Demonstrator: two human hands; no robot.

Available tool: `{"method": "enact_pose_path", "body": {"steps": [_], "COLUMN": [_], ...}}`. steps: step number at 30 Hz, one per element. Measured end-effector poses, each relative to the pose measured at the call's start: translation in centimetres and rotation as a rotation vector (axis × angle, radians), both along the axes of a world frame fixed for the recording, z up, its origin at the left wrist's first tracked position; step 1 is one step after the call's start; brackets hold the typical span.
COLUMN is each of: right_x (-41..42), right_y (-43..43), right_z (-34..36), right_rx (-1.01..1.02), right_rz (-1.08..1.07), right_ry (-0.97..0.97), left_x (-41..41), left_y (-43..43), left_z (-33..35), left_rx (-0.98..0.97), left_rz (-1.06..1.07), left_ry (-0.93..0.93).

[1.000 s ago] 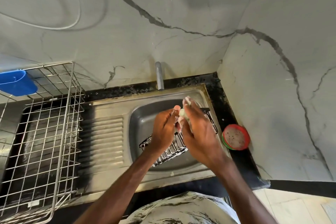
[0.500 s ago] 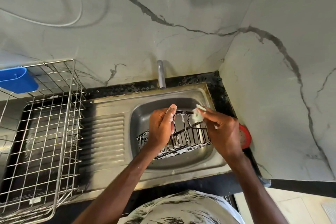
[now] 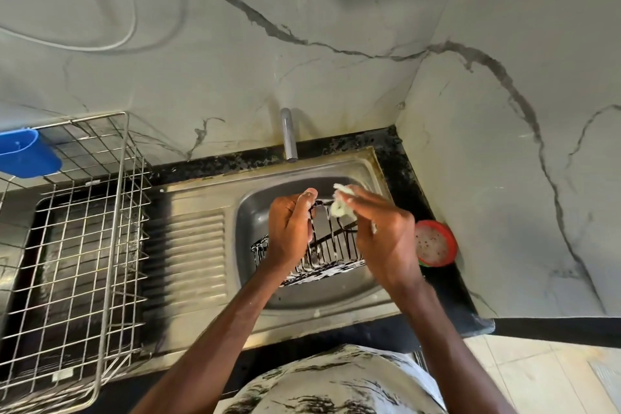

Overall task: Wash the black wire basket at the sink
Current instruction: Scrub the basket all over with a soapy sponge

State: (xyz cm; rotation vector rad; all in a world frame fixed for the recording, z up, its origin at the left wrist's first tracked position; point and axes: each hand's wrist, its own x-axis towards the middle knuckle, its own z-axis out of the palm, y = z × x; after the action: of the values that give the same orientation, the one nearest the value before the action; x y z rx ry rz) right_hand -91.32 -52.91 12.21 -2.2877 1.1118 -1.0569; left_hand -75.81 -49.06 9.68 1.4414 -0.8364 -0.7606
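The black wire basket (image 3: 331,250), streaked with white suds, is tilted up inside the steel sink (image 3: 255,208). My left hand (image 3: 290,228) grips its upper left rim, thumb up. My right hand (image 3: 383,239) holds a pale soapy sponge (image 3: 340,208) against the basket's top rim. The basket's right end is hidden behind my right hand.
A metal tap (image 3: 288,134) stands at the back of the sink. A red-rimmed tub of soap (image 3: 435,243) sits on the black counter at the right. A steel wire dish rack (image 3: 77,245) with a blue cup (image 3: 25,153) fills the left. Marble walls close the corner.
The basket has been tipped up from lying low in the sink. My right hand moved right, then back left, rubbing the sponge along the top rim. My left hand kept its grip.
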Motion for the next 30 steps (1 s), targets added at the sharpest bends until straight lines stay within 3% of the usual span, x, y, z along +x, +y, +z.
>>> {"method": "enact_pose_path", "body": {"steps": [6,12,21,27,30], "right_x": [-3.7,-3.1,1.2,1.6,0.6], "right_y": [-2.3,0.2,3.9,3.0,4.1], "right_z": [-1.1,-0.4,2.7,1.7,1.0], "right_rx": [0.159,0.078,-0.062,-0.050,-0.089], "right_rz": [-0.172,-0.190,0.118,0.127,0.173], "right_ry": [-0.006,0.017,0.057,0.070,0.024], "left_x": [0.4,-0.2,-0.3,0.4,1.7], "left_y": [0.2,0.2,-1.0,-1.0,-1.1], "left_z": [1.1,2.1,0.7,0.2,0.1], "left_rx": [-0.016,0.077,-0.023,0.011,0.050], "left_rz": [0.075,0.143,0.084,0.160,0.210], "left_ry": [0.080,0.054,-0.005,-0.122,-0.082]}}
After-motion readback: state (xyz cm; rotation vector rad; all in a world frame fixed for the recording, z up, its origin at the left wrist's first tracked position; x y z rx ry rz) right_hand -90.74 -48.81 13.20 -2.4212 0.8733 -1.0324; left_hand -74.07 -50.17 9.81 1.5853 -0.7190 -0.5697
